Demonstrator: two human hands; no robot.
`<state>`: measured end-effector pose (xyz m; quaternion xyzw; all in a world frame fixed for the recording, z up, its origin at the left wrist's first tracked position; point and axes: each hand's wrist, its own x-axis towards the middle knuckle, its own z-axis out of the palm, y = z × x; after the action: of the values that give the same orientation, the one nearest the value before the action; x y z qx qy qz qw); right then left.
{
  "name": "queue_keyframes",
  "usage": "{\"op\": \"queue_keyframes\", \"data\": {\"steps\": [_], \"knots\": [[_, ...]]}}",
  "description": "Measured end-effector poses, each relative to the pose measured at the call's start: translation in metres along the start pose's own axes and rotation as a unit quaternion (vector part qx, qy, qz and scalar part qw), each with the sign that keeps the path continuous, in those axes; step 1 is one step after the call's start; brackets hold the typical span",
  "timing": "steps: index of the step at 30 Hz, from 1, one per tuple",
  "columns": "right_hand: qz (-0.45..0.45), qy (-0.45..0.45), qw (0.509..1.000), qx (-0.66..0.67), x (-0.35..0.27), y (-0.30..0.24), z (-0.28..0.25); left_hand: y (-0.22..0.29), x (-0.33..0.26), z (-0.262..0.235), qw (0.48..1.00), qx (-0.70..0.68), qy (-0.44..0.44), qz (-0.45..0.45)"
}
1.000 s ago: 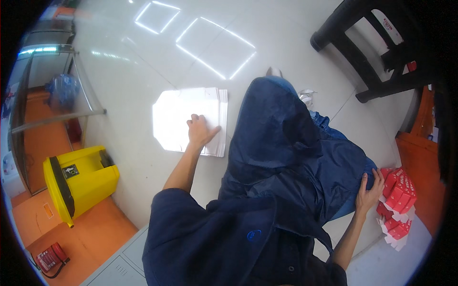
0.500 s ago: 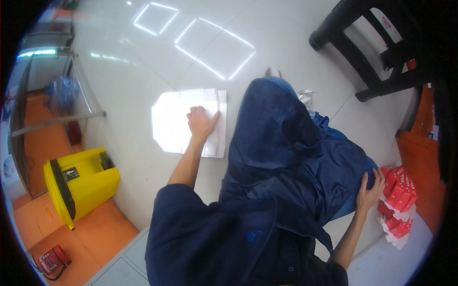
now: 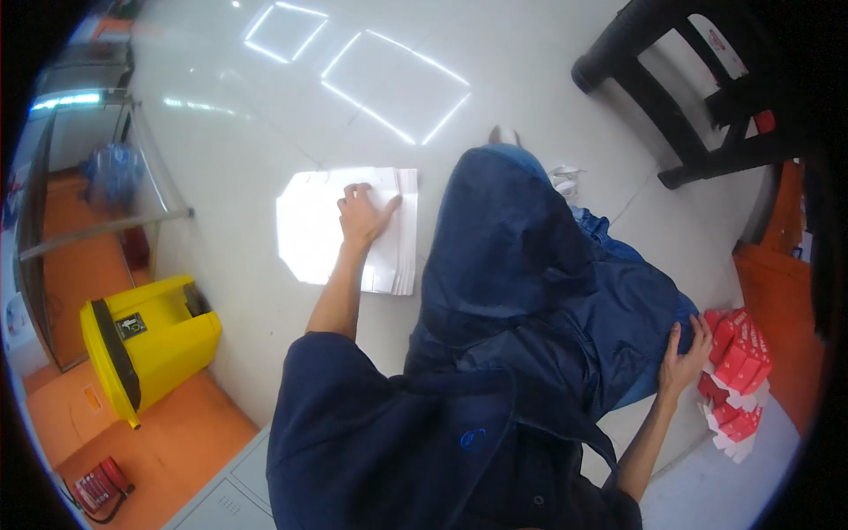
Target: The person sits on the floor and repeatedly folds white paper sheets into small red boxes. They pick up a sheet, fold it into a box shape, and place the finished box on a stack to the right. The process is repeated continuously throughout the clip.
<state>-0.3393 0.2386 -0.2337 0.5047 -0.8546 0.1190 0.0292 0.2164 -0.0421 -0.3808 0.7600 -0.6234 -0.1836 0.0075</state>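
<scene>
A stack of flat white card sheets (image 3: 309, 230) with cut corners lies on the floor to the left of my legs. My left hand (image 3: 362, 216) rests on its top sheet, fingers spread, thumb pointing toward the stack's right edge. The layered edges (image 3: 406, 234) show along that side, slightly fanned. My right hand (image 3: 685, 353) lies on my knee, which is covered by a dark blue apron (image 3: 521, 256); its fingers are stretched out and hold nothing. Just beyond that hand are red and white folded cartons (image 3: 740, 353), piled beside my knee.
A black plastic stool (image 3: 671, 97) stands at the far right. To the left are a yellow bin (image 3: 163, 340), a metal frame (image 3: 115, 230) and a red fire extinguisher (image 3: 102, 486). A grey cabinet (image 3: 225, 495) is at the lower left. Shiny tiles (image 3: 265, 132) cover the floor.
My left hand has shifted slightly left and away from me on the stack. The top sheets have slid a little left, showing more layered edges. My right hand stays on my knee.
</scene>
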Motion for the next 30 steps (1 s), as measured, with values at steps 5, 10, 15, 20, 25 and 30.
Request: {"op": "queue_keyframes", "data": {"steps": [5, 10, 15, 20, 25, 30], "knots": [[-0.002, 0.004, 1.000, -0.005, -0.001, 0.001, 0.001, 0.005, 0.000, 0.001, 0.999, 0.036, -0.004, 0.000], [-0.006, 0.005, 1.000, -0.008, 0.000, 0.004, 0.002, 0.033, -0.007, -0.008, 0.999, 0.037, -0.002, -0.026], [-0.009, 0.003, 1.000, -0.011, 0.001, 0.004, 0.002, 0.039, -0.004, -0.005, 0.999, 0.030, -0.010, -0.012], [-0.004, 0.002, 1.000, -0.008, 0.001, 0.002, 0.000, 0.013, -0.002, -0.003, 0.999, -0.042, 0.009, -0.016], [-0.002, 0.001, 1.000, 0.004, 0.003, -0.003, 0.001, -0.031, -0.037, -0.026, 0.999, -0.032, 0.023, 0.015], [-0.004, 0.018, 0.979, 0.205, 0.005, -0.090, -0.009, 0.000, -0.054, -0.141, 0.987, -0.093, 0.125, 0.040]]}}
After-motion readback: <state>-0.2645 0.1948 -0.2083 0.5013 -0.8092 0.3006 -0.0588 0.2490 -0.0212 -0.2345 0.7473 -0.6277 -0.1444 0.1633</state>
